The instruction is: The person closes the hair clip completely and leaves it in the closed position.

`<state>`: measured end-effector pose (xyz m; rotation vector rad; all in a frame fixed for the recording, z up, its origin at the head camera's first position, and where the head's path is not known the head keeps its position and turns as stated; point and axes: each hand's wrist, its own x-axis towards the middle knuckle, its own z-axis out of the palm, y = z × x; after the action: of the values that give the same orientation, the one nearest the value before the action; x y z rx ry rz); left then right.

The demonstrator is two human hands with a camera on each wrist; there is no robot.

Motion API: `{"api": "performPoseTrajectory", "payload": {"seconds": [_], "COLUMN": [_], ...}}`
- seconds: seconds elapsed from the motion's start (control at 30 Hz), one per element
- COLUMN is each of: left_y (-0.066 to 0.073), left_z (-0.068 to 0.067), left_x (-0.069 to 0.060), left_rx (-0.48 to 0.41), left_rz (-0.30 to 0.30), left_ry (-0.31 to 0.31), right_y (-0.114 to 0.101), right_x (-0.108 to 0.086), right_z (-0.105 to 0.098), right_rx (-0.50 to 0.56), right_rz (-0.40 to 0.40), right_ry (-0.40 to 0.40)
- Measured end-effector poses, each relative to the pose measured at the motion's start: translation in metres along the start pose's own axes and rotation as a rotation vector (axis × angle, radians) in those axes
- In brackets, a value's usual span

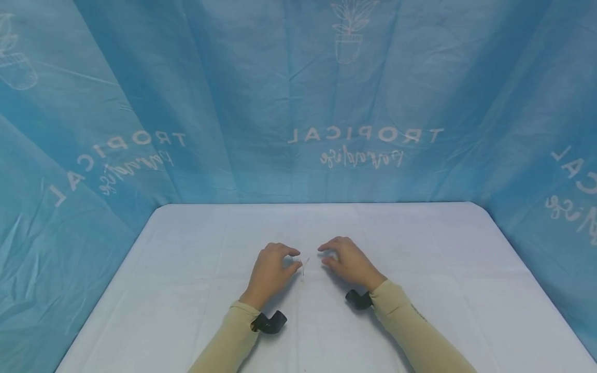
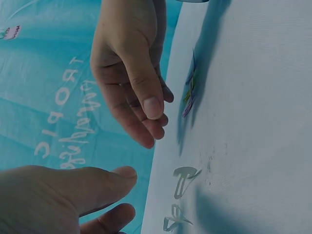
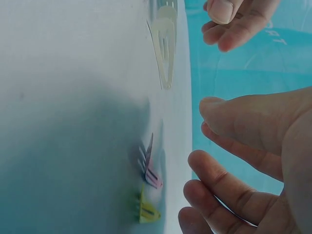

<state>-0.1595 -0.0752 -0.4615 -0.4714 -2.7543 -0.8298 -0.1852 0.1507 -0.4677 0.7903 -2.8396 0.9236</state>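
Two hands are held above small clips on a white counter

The widest area is taken by a blue cloth (image 1: 252,103), which is hung behind and at both sides; on it white plant drawings and the words "TROPICAL Paradise" are printed, and they are seen reversed. In front of it, a counter (image 1: 448,243) is covered in white. The arms are dressed in pale yellow-beige sleeves (image 1: 415,326), and at each wrist a black device (image 1: 272,323) is worn.

The left hand (image 1: 270,272) is kept with thumb and fingers loosely bent and a gap between their tips; nothing is gripped. The right hand (image 1: 350,261) is faced toward it, well parted at thumb and fingers, also without a grip. The two hands are not touched together.

Between them, near the left hand, a pale snap clip (image 2: 185,171) is laid on the counter, with a second pale clip (image 2: 174,217) just beside it. Near the right hand's fingers, a small pink clip (image 3: 152,179) and a small yellow clip (image 3: 147,213) are seen on the counter, close to each other.
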Motion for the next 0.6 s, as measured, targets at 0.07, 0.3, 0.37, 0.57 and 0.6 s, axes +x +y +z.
{"api": "performPoseTrajectory", "payload": {"seconds": [0.07,0.3,0.37,0.57,0.6], "left_y": [-0.001,-0.001,-0.001,-0.001,-0.001], "left_z": [0.000,0.002,0.002,0.003,0.003], "left_x": [-0.001,-0.002,-0.003,-0.007,-0.008], "left_rx": [0.003,0.023,0.030,0.045,0.048], "left_rz": [0.006,-0.005,-0.009,0.010,0.015], "left_ry": [0.004,-0.002,-0.004,0.019,0.022], "right_y": [-0.002,-0.010,-0.012,-0.012,-0.012], "right_x": [0.001,0.006,0.007,0.008,0.009], "right_z": [0.001,0.003,0.004,0.010,0.010], "right_rx": [0.005,-0.001,-0.009,-0.017,-0.018], "right_rz": [0.010,0.013,0.007,-0.002,0.000], "right_ry": [-0.007,-0.014,-0.014,-0.010,-0.012]}}
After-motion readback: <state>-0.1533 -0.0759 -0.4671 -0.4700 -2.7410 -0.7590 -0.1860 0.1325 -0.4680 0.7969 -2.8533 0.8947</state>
